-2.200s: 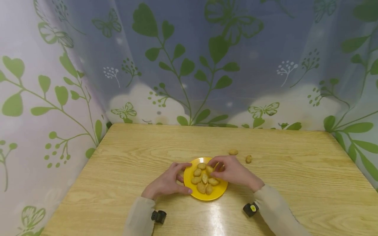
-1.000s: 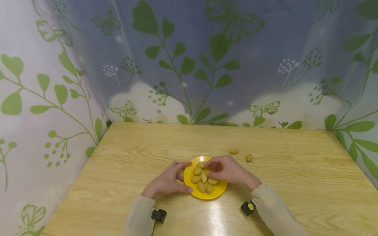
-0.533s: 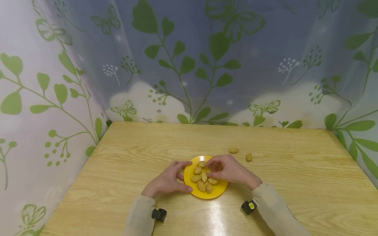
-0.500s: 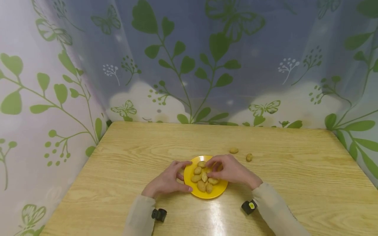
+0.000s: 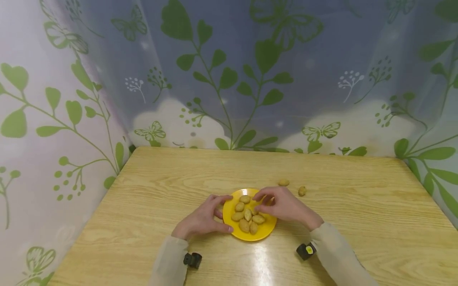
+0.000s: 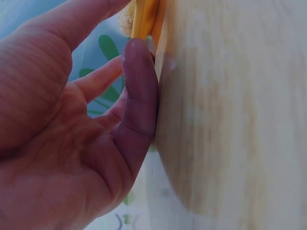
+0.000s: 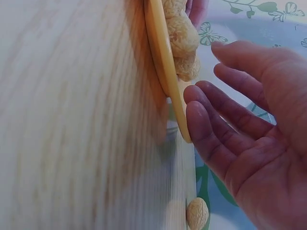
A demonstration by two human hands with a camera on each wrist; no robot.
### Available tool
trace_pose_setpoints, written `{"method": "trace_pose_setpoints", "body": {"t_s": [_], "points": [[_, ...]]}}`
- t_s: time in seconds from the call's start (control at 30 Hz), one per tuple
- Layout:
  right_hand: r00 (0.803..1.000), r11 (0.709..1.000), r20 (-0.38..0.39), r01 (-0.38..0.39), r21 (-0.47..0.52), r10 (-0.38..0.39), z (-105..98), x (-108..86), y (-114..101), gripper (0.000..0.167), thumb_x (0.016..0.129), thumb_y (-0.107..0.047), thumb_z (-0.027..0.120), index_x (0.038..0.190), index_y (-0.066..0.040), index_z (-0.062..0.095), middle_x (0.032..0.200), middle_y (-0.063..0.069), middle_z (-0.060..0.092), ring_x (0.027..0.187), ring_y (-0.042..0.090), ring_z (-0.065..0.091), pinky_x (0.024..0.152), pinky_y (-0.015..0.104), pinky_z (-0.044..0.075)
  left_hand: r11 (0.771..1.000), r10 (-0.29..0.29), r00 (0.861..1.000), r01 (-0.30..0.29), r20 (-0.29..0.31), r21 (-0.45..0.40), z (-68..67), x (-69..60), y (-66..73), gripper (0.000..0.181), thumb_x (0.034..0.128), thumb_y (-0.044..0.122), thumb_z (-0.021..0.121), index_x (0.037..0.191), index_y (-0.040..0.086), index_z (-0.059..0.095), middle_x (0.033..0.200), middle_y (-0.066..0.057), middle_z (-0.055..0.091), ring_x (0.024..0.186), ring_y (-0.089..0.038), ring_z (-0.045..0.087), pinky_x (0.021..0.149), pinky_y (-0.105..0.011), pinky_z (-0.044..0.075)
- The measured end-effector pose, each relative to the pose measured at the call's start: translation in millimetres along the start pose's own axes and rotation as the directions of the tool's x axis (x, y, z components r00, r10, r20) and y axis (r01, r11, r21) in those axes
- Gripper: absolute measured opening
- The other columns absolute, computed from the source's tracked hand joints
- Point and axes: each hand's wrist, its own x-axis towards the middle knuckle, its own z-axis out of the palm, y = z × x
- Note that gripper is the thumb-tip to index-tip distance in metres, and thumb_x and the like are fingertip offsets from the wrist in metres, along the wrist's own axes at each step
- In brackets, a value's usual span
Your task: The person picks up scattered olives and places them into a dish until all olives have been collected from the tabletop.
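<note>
In the head view, a round yellow plate (image 5: pixel 266 231) bears several wrinkled tan nuts (image 5: pixel 244 225), which look like walnuts in the shell. My left hand (image 5: pixel 204 219) holds the plate's left rim between thumb and fingers. In the left wrist view, that hand (image 6: pixel 91 139) has its little finger bent close to the tabletop, and most of the plate is out of sight. Over the plate's right side, my right hand (image 5: pixel 286 204) has thumb and fingers apart. The right wrist view shows this hand (image 7: pixel 254 134) holding nothing, its lower fingers at the plate's rim (image 7: pixel 163 48).
Two loose nuts lie on the wooden table (image 5: pixel 161 178) behind the right hand, one oval nut (image 5: pixel 284 182) and one rounder nut (image 5: pixel 302 191). A patterned curtain (image 5: pixel 229 79) hangs along the table's back edge. Black wrist cameras (image 5: pixel 192 260) sit below the sleeves.
My right hand has let go of the nut it held at the plate's upper right and drawn slightly right, its fingers parted. The left hand has stayed on the rim.
</note>
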Motion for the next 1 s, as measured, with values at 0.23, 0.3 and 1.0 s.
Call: {"method": "trace_pose_setpoints", "body": {"t_s": [0.23, 0.3, 1.0], "points": [[0.999, 1.000, -0.038, 0.021, -0.001, -0.021, -5, -6.3, 2, 0.023, 0.093, -0.025, 0.077, 0.111, -0.011, 0.075, 0.108, 0.004, 0.076, 0.090, 0.011, 0.069, 0.078, 0.024, 0.057, 1.000, -0.001, 1.000, 0.001, 0.001, 0.001, -0.5, 0.6, -0.5, 0.086, 0.0808, 0.033, 0.088, 0.154, 0.026, 0.044, 0.147, -0.011, 0.040, 0.104, -0.016, 0.059, 0.091, -0.037, 0.050], [0.998, 1.000, -0.054, 0.029, 0.003, -0.028, -7, -8.4, 3, 0.024, 0.093, -0.025, 0.077, 0.111, -0.010, 0.075, 0.108, 0.005, 0.076, 0.090, 0.013, 0.070, 0.078, 0.024, 0.057, 1.000, 0.000, 1.000, 0.000, -0.002, -0.003, -0.7, 0.4, 0.0, 0.086, 0.0806, 0.032, 0.088, 0.154, 0.025, 0.044, 0.148, -0.012, 0.040, 0.104, -0.017, 0.060, 0.092, -0.038, 0.050], [0.984, 1.000, -0.175, -0.026, 0.001, 0.026, -25, -34.5, 18, 0.021, 0.092, -0.018, 0.077, 0.112, -0.012, 0.075, 0.108, 0.005, 0.076, 0.090, 0.012, 0.070, 0.073, 0.026, 0.059, 1.000, 0.010, 1.000, -0.010, 0.002, -0.015, -2.5, -2.3, 5.5, 0.086, 0.0805, 0.029, 0.088, 0.154, 0.021, 0.044, 0.149, -0.014, 0.040, 0.102, -0.018, 0.058, 0.089, -0.038, 0.049]]}}
